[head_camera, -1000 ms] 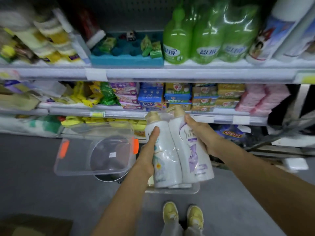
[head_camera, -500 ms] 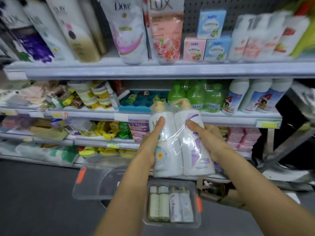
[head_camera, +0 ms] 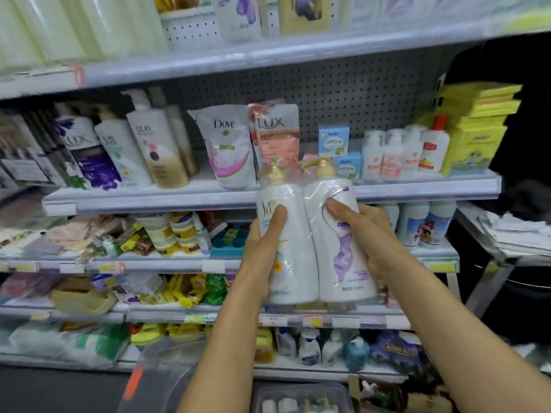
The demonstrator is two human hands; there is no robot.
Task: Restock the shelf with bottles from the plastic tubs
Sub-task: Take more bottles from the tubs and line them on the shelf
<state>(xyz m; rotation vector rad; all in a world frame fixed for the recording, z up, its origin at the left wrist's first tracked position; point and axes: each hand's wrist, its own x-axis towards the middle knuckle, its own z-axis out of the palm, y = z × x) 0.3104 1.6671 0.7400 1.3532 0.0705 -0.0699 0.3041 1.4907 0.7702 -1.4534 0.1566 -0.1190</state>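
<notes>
In front of the shelf point(head_camera: 417, 189) that carries the Dove pouch point(head_camera: 229, 144) and the soap boxes point(head_camera: 334, 140), we hold the twin pack point(head_camera: 316, 239) upright in the air, its gold pumps level with the shelf edge and its base well below it. The two full pump bottles look heavy together, and the clear wrap around them looks slick and loose, so we judge that a grip on the film alone would slide. The firm places to hold are the stiff bottle walls, low on each side, never the pumps. Our left hand point(head_camera: 262, 251) grips the left bottle, thumb pressed on its front; our right hand point(head_camera: 366, 234) wraps the right bottle with its fingers curled over the label. A tub point(head_camera: 301, 397) with small bottles sits low and near us. Compared with a second ago, the pack is much higher: it was down by the tubs, and the view has tilted up from the floor to the upper shelves.
</notes>
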